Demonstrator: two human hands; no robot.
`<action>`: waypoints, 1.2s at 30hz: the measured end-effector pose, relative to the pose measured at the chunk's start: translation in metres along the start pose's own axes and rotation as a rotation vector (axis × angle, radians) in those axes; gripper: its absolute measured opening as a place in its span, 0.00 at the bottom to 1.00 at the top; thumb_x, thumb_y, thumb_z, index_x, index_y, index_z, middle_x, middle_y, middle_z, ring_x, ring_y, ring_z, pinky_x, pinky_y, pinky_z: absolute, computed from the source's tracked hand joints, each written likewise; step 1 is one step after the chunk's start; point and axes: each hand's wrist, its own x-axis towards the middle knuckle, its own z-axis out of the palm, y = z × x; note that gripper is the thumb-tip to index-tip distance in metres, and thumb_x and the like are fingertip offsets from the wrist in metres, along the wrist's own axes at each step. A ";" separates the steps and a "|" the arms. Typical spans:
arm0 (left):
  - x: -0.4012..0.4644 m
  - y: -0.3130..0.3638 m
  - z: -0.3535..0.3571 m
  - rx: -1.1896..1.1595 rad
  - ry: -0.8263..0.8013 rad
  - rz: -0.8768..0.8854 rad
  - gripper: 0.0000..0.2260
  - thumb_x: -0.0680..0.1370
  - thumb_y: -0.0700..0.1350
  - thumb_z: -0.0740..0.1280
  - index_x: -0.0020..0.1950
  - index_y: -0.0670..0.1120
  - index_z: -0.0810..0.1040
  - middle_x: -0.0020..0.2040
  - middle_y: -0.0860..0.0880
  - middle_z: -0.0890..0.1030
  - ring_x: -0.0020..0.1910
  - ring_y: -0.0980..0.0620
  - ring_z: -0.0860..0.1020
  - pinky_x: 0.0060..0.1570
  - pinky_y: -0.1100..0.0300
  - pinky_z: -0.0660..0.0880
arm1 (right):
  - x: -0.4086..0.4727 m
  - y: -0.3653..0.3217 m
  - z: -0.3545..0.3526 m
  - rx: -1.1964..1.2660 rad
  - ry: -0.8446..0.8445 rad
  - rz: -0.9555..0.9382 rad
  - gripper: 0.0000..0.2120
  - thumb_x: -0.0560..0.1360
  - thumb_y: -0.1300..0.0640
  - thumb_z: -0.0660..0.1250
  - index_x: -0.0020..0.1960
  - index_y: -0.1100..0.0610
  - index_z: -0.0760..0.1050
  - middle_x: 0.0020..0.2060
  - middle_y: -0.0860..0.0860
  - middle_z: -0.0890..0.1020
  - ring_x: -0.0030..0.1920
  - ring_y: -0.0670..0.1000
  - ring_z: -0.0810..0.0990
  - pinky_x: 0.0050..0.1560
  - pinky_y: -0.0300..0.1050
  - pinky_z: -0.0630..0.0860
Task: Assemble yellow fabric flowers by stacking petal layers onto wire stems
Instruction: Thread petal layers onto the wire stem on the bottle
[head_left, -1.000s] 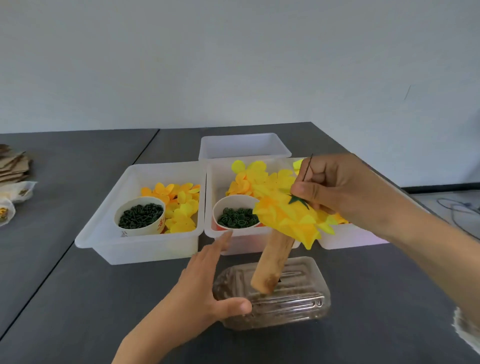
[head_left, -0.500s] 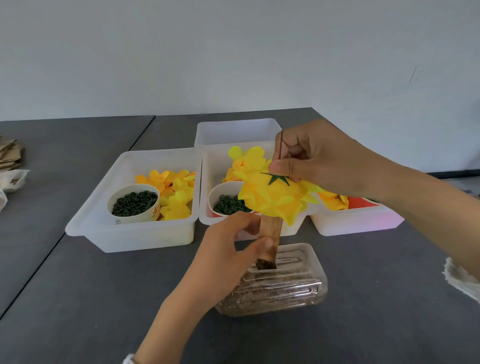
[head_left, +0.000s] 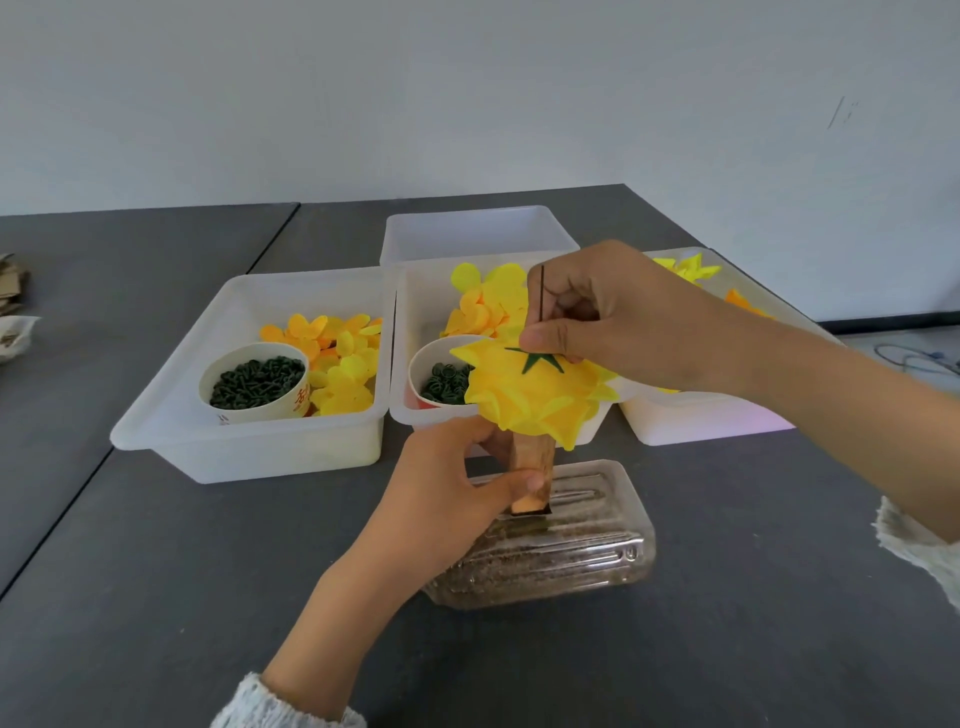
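Note:
A yellow fabric flower (head_left: 535, 400) with a green star-shaped calyx (head_left: 540, 359) on top sits face down over a wooden block (head_left: 530, 467). A thin dark wire stem (head_left: 542, 296) rises straight up from the calyx. My right hand (head_left: 618, 317) pinches the wire just above the calyx. My left hand (head_left: 447, 483) grips the wooden block, which stands on a clear plastic box (head_left: 550, 551). Loose yellow and orange petal layers (head_left: 337, 353) lie in the white bins.
Three white bins stand in a row behind the block: left bin (head_left: 249, 447), middle bin (head_left: 415, 322), right bin (head_left: 701, 421). A fourth bin (head_left: 472, 234) is behind them. Paper cups (head_left: 254, 384) of small green rings stand in the left and middle bins. Cardboard scraps (head_left: 10, 286) lie far left.
My left hand moved from the clear box's side up to grip the wooden block. The block went from tilted to upright. My right hand brought the flower and wire left over it.

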 end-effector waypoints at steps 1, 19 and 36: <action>0.000 0.000 0.001 -0.010 0.005 0.008 0.06 0.72 0.53 0.74 0.42 0.60 0.78 0.47 0.72 0.78 0.50 0.77 0.72 0.47 0.86 0.60 | 0.000 0.000 -0.001 -0.005 -0.004 0.000 0.08 0.74 0.62 0.70 0.38 0.63 0.76 0.27 0.43 0.78 0.28 0.42 0.72 0.32 0.36 0.70; -0.006 -0.004 0.006 0.118 -0.045 0.038 0.17 0.71 0.56 0.74 0.50 0.73 0.70 0.58 0.63 0.77 0.59 0.59 0.75 0.59 0.58 0.74 | -0.014 0.009 0.016 -0.072 -0.048 0.024 0.10 0.75 0.60 0.69 0.36 0.55 0.74 0.25 0.46 0.76 0.26 0.42 0.72 0.30 0.31 0.67; -0.010 -0.019 0.015 -0.154 -0.007 -0.049 0.21 0.70 0.49 0.77 0.59 0.63 0.74 0.55 0.62 0.81 0.55 0.64 0.78 0.52 0.72 0.72 | -0.020 0.017 0.030 -0.126 -0.148 0.025 0.10 0.76 0.59 0.68 0.36 0.56 0.74 0.26 0.47 0.77 0.27 0.41 0.74 0.31 0.31 0.66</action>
